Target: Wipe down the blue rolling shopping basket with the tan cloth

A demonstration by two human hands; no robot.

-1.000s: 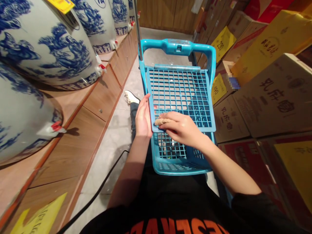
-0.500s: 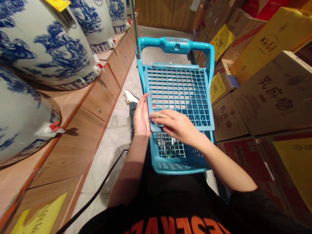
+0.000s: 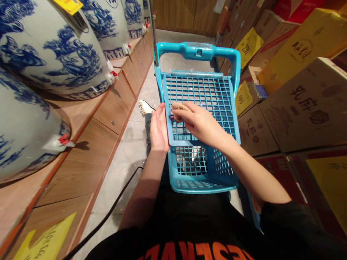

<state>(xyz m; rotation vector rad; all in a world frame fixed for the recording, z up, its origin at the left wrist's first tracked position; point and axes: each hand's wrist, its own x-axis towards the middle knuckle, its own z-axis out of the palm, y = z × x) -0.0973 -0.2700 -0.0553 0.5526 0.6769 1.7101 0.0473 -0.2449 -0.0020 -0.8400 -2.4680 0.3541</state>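
Note:
A blue plastic shopping basket (image 3: 203, 186) with a tall handle stands in front of me, its grid flap (image 3: 204, 142) lying across the upper part. Along the flap's left edge is my left hand (image 3: 159, 130), palm turned inward and fingers stretched upward. My right hand (image 3: 199, 122) is over the left part of the grid, its fingers bent and pressed together. Whatever those fingertips may hold is hidden.
Large blue-and-white jars (image 3: 73, 61) with red taps line a wooden cabinet (image 3: 81, 162) on the left. Stacked cartons (image 3: 300, 108) with yellow price signs (image 3: 249, 47) rise on the right. A black cable (image 3: 116, 204) hangs at lower left.
My right hand has moved up from the flap's lower left corner onto the grid, and its fingers have curled more. My left hand stays at the flap's edge.

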